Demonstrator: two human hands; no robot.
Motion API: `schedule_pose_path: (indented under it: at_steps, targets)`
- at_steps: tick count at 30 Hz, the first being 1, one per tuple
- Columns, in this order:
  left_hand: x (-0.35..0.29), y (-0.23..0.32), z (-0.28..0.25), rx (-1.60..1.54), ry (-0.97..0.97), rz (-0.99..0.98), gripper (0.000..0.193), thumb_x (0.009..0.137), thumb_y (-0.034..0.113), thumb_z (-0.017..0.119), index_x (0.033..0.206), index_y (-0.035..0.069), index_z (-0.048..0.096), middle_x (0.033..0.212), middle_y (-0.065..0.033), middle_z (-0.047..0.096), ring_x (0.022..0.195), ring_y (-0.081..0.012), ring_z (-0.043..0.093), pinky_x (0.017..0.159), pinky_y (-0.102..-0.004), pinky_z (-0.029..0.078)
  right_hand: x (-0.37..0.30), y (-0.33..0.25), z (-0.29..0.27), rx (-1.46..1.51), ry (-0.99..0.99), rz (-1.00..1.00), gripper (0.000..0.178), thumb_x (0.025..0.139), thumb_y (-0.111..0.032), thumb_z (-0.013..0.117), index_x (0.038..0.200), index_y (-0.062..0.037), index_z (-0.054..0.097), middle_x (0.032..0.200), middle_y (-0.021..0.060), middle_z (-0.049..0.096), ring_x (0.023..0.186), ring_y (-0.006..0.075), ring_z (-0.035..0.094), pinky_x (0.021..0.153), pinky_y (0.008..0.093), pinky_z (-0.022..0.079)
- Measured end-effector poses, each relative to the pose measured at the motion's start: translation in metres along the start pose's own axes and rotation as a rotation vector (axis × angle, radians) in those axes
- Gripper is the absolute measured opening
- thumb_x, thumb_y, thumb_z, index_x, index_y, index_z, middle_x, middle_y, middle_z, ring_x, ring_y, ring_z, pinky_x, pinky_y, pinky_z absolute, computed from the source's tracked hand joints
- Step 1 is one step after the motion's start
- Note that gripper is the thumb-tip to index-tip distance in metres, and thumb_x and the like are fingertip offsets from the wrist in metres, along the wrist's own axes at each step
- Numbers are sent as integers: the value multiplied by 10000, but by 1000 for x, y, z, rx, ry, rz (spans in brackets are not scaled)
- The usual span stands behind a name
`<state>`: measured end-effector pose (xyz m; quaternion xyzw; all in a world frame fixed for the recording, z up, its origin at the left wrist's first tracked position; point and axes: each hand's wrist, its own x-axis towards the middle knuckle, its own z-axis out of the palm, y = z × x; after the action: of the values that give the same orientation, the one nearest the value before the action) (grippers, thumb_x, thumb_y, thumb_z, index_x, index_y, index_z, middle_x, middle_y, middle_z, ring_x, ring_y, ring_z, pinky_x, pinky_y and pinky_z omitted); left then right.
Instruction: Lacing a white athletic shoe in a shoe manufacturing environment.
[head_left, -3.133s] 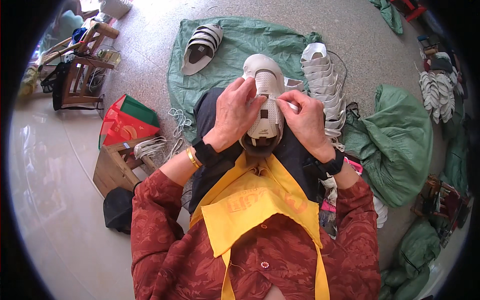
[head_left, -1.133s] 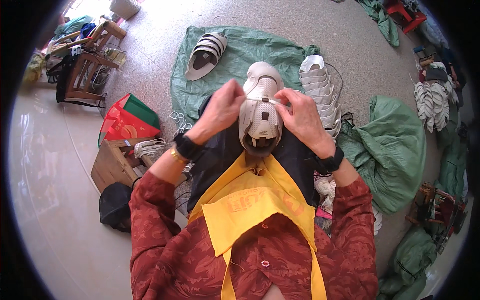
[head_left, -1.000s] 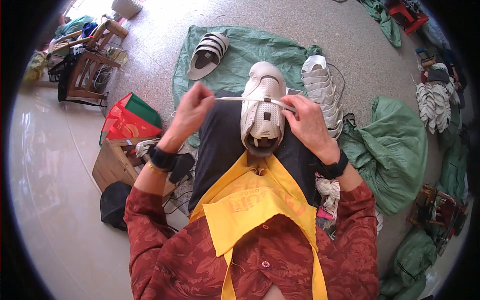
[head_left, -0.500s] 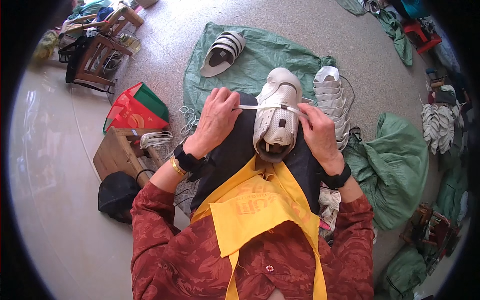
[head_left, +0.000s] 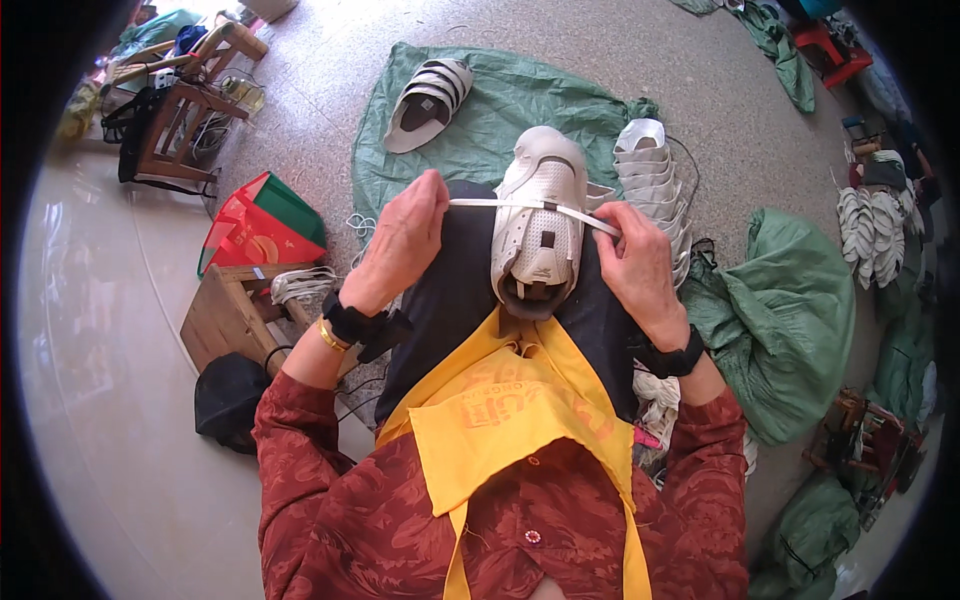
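A white perforated shoe upper rests between my thighs, toe end away from me. A flat white shoelace runs across it, passing through a dark loop on the tongue. My left hand pinches the lace's left end beside the shoe, over my dark trouser leg. On the other side, my right hand grips the right end between thumb and fingers. The lace is stretched nearly straight between both hands. Whether any of it runs through the eyelets is hard to make out.
Beyond my knees, a green woven sheet carries another shoe upper. Nested white uppers stand to the right, near a green sack. At left are a wooden stool with white laces and a red-green bag.
My left hand has moved left, drawing out more lace on that side of the shoe. My right hand keeps its pinch. The whole view has shifted slightly.
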<state>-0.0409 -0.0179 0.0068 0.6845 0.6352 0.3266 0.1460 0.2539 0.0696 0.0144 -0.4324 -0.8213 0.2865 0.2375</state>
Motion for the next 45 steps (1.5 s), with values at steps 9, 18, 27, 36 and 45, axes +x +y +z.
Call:
schedule_pose_path:
  at_steps: [9, 18, 27, 36, 45]
  targets:
    - [-2, 4, -10, 80, -15, 1, 91, 915, -24, 595, 961, -5, 518, 835, -199, 573, 803, -411, 607, 706, -444, 491, -19, 27, -22, -174, 167, -58, 134, 950, -37, 620, 1067, -16, 683, 963, 168, 676, 877, 377, 671, 749, 440, 524]
    - [-22, -42, -58, 295, 124, -122, 60, 946, 4, 585, 937, -10, 527, 865, -220, 612, 822, -432, 629, 713, -490, 493, -57, 81, -48, -227, 229, 43, 196, 954, -14, 618, 1120, -25, 721, 877, 141, 689, 696, 260, 647, 641, 363, 488]
    - [-70, -133, -158, 580, 330, -287, 46, 960, 12, 594, 946, -17, 563, 828, -239, 640, 795, -432, 648, 700, -484, 499, -99, 131, -70, -94, 264, 339, 222, 975, -32, 583, 1133, -36, 739, 846, 107, 719, 582, 155, 622, 573, 321, 489]
    - [-89, -171, -213, 651, 391, -472, 39, 953, 24, 604, 943, -4, 578, 831, -215, 672, 803, -404, 682, 717, -461, 528, -138, 197, -120, -74, 397, 547, 277, 998, -44, 565, 1212, -48, 741, 886, 60, 756, 568, 76, 593, 489, 263, 469]
    - [-114, -222, -260, 861, 458, -488, 63, 976, 85, 610, 971, 24, 598, 855, -202, 694, 827, -409, 693, 737, -471, 537, -191, 265, -178, -96, 442, 710, 302, 1031, -60, 548, 1289, -53, 706, 982, 85, 766, 588, 71, 607, 499, 235, 517]
